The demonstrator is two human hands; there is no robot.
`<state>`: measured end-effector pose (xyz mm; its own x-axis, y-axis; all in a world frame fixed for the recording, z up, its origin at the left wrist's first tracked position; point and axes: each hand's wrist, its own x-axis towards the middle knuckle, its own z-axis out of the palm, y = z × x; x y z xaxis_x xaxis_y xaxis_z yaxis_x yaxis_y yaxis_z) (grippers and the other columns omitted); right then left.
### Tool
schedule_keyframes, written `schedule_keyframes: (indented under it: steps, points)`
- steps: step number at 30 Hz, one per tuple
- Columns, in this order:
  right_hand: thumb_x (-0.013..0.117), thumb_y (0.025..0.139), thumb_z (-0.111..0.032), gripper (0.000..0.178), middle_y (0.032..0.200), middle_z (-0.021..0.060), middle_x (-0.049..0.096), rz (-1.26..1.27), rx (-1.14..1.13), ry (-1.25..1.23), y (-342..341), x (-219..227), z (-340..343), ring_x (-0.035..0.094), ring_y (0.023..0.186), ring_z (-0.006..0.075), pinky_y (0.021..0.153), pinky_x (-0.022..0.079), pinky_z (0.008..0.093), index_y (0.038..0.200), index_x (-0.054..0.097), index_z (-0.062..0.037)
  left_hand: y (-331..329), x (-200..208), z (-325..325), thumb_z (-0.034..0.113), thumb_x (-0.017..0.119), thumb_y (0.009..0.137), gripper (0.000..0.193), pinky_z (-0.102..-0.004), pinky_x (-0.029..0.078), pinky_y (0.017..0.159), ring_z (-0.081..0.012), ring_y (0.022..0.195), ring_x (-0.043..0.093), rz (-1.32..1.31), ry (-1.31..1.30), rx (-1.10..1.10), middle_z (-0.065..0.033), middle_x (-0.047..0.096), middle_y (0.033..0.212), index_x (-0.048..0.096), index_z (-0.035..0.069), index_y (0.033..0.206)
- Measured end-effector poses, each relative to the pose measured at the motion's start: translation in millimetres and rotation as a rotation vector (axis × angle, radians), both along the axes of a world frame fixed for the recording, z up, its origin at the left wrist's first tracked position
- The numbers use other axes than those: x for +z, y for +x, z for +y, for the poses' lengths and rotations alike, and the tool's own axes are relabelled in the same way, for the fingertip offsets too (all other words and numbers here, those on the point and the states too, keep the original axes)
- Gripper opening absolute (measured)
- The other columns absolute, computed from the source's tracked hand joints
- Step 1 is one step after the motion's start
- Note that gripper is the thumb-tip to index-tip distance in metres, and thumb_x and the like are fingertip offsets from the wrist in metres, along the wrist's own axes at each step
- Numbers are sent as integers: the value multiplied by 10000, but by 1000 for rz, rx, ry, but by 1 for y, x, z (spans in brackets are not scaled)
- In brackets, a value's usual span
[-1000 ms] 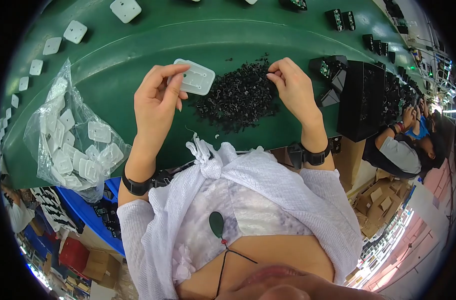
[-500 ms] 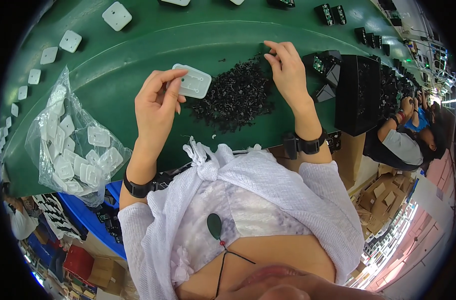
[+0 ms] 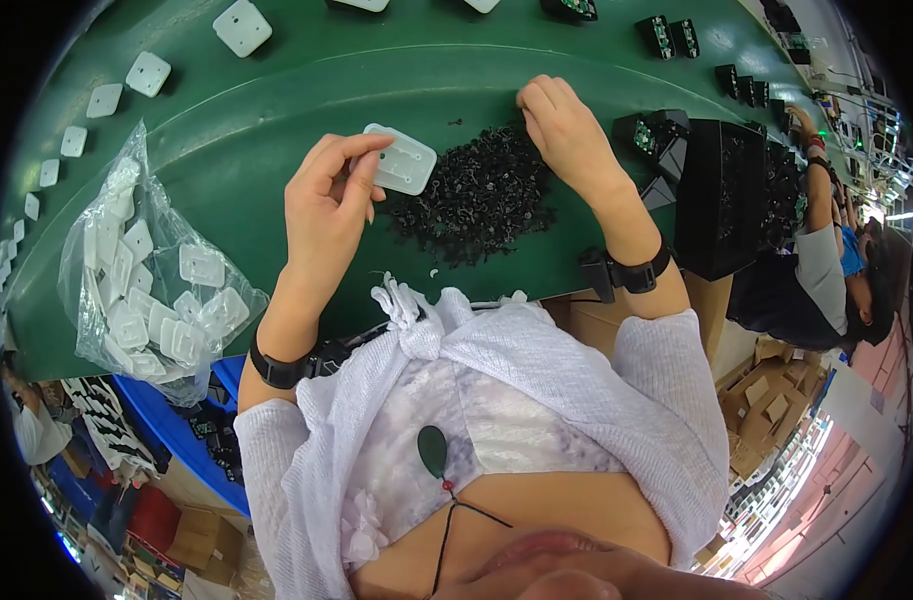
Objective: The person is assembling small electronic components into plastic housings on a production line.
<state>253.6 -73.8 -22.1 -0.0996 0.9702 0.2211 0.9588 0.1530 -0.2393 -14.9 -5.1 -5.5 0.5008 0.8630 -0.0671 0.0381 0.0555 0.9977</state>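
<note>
From where I stand, the left hand (image 3: 328, 190) pinches a white plastic cover (image 3: 408, 163) by its left end, thumb against forefinger; the fingers hide that end, so I can't make out its full outline. The cover is held just above the green tabletop (image 3: 276, 110), its right edge by a heap of small black parts (image 3: 481, 195). They lie so tangled that I can't tell one piece's shape.

The right hand (image 3: 568, 128) is at the heap's far edge, back turned up, fingers curled and bunched together. Its fingertips are mostly tucked from sight, and I can't tell whether they grip anything.

Left of the person, a clear plastic bag (image 3: 166, 228) holds more white covers (image 3: 126, 328), blurred by creased film. Across the table, another white cover (image 3: 481, 4) is cut off by the top edge. Rightward, a black box (image 3: 716, 205) partly blocks the dark clutter behind it.
</note>
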Motion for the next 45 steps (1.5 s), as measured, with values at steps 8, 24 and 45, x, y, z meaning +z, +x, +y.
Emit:
schedule_keyframes:
  steps: [8, 24, 45]
  points:
    - [614, 861, 9, 158, 907, 84, 618, 624, -115, -156, -26, 32, 10, 614, 769, 165, 687, 513, 288, 1013, 577, 33, -1, 0, 3, -20, 544, 917, 167, -188, 417, 495, -67, 619, 553, 16, 37, 35, -32, 561, 875, 666, 9, 1029]
    - [622, 906, -41, 154, 874, 106, 643, 1540, -75, -293, -91, 44, 29, 629, 694, 122, 590, 509, 222, 1030, 553, 18, 18, 7, 13, -57, 680, 773, 190, -281, 487, 543, -200, 639, 600, 98, 738, 122, -81, 591, 795, 675, 33, 939]
    - [695, 836, -45, 68, 812, -16, 581, 883, -142, -59, -103, 44, 22, 460, 666, 35, 570, 345, 188, 876, 640, -33, 11, -1, 2, -31, 568, 912, 127, -255, 539, 744, -180, 831, 658, -256, -107, 53, -95, 548, 1021, 583, -77, 1029]
